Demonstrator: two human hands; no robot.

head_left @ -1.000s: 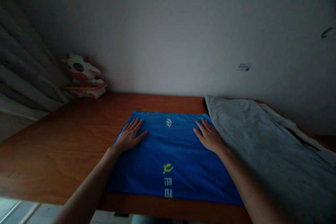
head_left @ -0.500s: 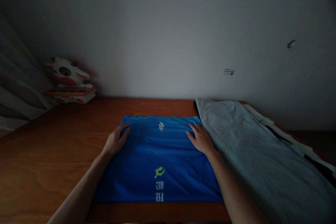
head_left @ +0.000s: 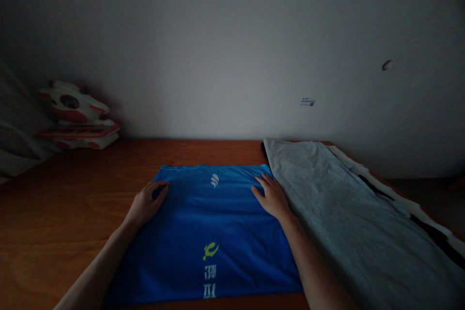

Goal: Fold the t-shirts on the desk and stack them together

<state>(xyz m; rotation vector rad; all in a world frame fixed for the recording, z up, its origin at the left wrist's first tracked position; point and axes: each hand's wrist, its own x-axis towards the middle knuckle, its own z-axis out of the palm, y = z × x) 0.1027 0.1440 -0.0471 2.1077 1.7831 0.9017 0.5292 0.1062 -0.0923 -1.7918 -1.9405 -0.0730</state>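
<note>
A blue garment [head_left: 225, 225] lies folded into a flat rectangle, with a white logo near its far edge and a yellow mark above white characters near the front. My left hand [head_left: 147, 201] rests at its left edge, thumb apart from the other fingers. On the far right part of the cloth lies my right hand [head_left: 271, 194], its fingers spread and palm down. Neither hand grips the fabric. Just right of my right hand a grey garment [head_left: 327, 189] is spread out, close beside the blue one.
The wooden table [head_left: 72, 203] reaches back to a pale wall [head_left: 203, 58]. At the back left stands a cow-shaped toy keyboard [head_left: 78, 116], near a pale curtain [head_left: 18, 135]. White and black cloth edges [head_left: 378, 186] show along the grey garment's right side.
The view has shifted, so the toy, the wall sticker and the clothes appear further left. My left hand has slid slightly toward me along the edge; my right hand stays on the cloth.
</note>
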